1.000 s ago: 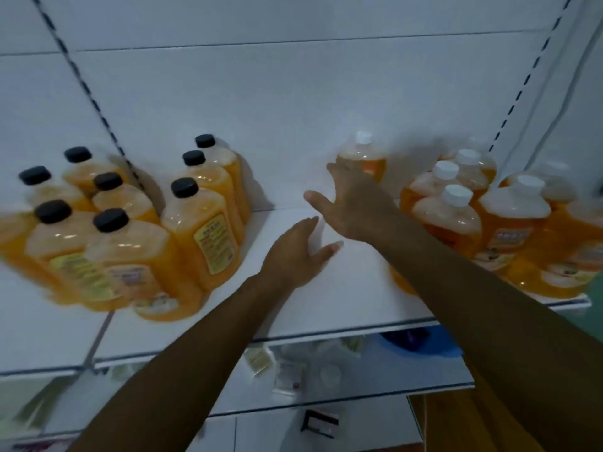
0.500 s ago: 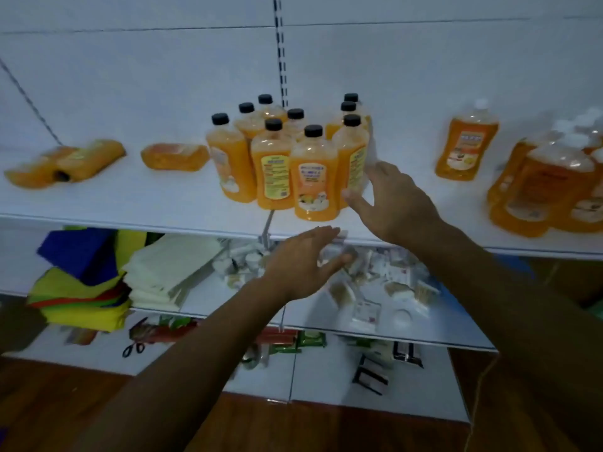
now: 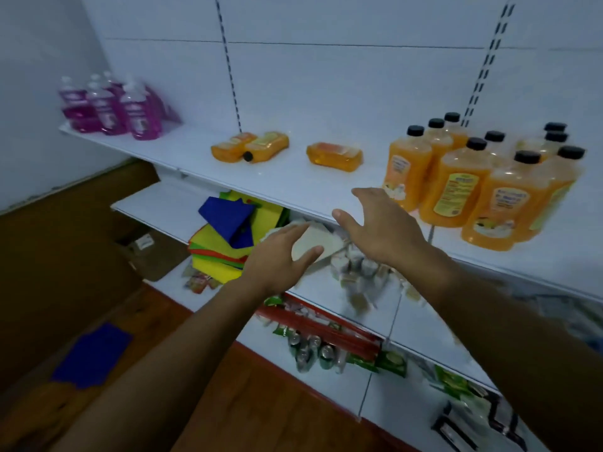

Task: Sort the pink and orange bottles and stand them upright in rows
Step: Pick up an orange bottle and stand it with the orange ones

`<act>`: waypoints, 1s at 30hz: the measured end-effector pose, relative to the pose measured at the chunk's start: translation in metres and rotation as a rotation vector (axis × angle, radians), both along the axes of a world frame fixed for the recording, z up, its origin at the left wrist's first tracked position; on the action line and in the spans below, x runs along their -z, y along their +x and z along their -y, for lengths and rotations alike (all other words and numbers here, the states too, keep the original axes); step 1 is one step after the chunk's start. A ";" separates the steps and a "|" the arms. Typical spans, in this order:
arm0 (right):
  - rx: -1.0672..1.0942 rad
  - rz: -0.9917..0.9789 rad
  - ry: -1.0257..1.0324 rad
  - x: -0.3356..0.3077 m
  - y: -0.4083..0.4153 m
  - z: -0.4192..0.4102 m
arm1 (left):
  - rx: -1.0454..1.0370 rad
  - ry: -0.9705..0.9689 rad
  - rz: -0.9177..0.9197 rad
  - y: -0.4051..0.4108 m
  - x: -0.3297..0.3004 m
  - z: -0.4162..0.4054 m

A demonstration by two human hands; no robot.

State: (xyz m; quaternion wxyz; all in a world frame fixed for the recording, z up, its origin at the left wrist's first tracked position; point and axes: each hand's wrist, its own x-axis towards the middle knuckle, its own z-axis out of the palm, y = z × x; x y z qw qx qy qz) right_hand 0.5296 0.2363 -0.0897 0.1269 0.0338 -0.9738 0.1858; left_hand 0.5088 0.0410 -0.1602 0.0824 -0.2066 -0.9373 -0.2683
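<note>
1. Right hand (image 3: 383, 228): fingers spread wide and slightly bent, holding nothing, raised at the front edge of the top shelf (image 3: 293, 177), just left of the standing orange bottles (image 3: 479, 177)
2. Left hand (image 3: 280, 256): fingers relaxed and nearly straight, empty, lower than the right and in front of the shelf below
3. Standing orange bottles: black-capped, upright, clustered in close rows at the shelf's right end
4. Pair of orange bottles (image 3: 249, 146): lying on their sides, touching, mid-shelf
5. Single orange bottle (image 3: 334, 157): lying flat, between the pair and the upright cluster, apart from both
6. Pink bottles (image 3: 112, 107): upright, grouped at the far left end; blurred
7. Folded cloths (image 3: 225, 236): blue, yellow, green and red, stacked on the lower shelf, beside white folded sheets (image 3: 313, 243)
8. Blue cloth (image 3: 93, 355): on the wooden floor, lower left
</note>
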 end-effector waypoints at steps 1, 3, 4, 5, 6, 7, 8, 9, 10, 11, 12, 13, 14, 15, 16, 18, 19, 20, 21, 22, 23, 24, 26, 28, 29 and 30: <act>-0.021 0.002 -0.006 0.000 -0.014 0.010 | -0.034 0.000 0.007 -0.009 -0.001 0.011; -0.066 0.016 -0.011 0.002 -0.045 0.027 | -0.103 -0.030 0.017 -0.030 -0.003 0.030; -0.087 0.023 -0.014 0.004 -0.062 0.034 | -0.131 -0.048 0.012 -0.042 -0.003 0.038; -0.104 0.028 -0.013 0.005 -0.078 0.041 | -0.157 -0.055 0.009 -0.054 -0.004 0.046; -0.117 0.037 -0.012 0.006 -0.095 0.047 | -0.183 -0.058 0.016 -0.065 -0.006 0.053; -0.127 0.047 -0.010 0.006 -0.111 0.053 | -0.206 -0.063 0.028 -0.076 -0.009 0.059; -0.138 0.056 -0.010 0.006 -0.127 0.057 | -0.224 -0.068 0.041 -0.087 -0.010 0.065; -0.148 0.062 -0.009 0.006 -0.142 0.061 | -0.238 -0.070 0.052 -0.098 -0.013 0.069; -0.152 0.065 -0.008 0.006 -0.157 0.064 | -0.249 -0.067 0.056 -0.108 -0.015 0.073; -0.151 0.067 -0.005 0.005 -0.172 0.067 | -0.258 -0.059 0.054 -0.120 -0.017 0.078; -0.148 0.073 0.001 0.006 -0.187 0.070 | -0.268 -0.047 0.054 -0.132 -0.018 0.082; -0.147 0.079 0.007 0.007 -0.200 0.073 | -0.277 -0.031 0.055 -0.143 -0.019 0.086; -0.147 0.083 0.009 0.009 -0.214 0.076 | -0.281 -0.013 0.059 -0.155 -0.018 0.090; -0.144 0.084 0.011 0.011 -0.227 0.079 | -0.281 -0.003 0.062 -0.169 -0.018 0.094; -0.137 0.086 0.014 0.014 -0.241 0.082 | -0.281 0.005 0.063 -0.184 -0.017 0.098; -0.120 0.088 0.024 0.021 -0.268 0.089 | -0.272 0.016 0.055 -0.215 -0.016 0.106; -0.111 0.088 0.032 0.025 -0.280 0.093 | -0.263 0.027 0.054 -0.232 -0.014 0.110; -0.100 0.088 0.043 0.028 -0.292 0.097 | -0.251 0.044 0.059 -0.249 -0.013 0.113; -0.088 0.090 0.056 0.030 -0.306 0.101 | -0.232 0.063 0.065 -0.267 -0.011 0.116; -0.073 0.094 0.068 0.032 -0.319 0.105 | -0.205 0.076 0.066 -0.285 -0.010 0.118; -0.055 0.100 0.075 0.034 -0.332 0.109 | -0.176 0.078 0.059 -0.302 -0.009 0.120; -0.036 0.105 0.073 0.035 -0.345 0.113 | -0.148 0.071 0.049 -0.319 -0.007 0.121; -0.005 0.110 0.046 0.040 -0.368 0.121 | -0.103 0.052 0.049 -0.349 -0.005 0.123; 0.004 0.129 0.022 0.048 -0.386 0.130 | -0.084 0.045 0.067 -0.374 -0.001 0.124; 0.006 0.140 0.019 0.053 -0.394 0.135 | -0.088 0.049 0.070 -0.384 0.000 0.124; 0.009 0.142 0.025 0.057 -0.401 0.139 | -0.095 0.056 0.062 -0.393 0.001 0.123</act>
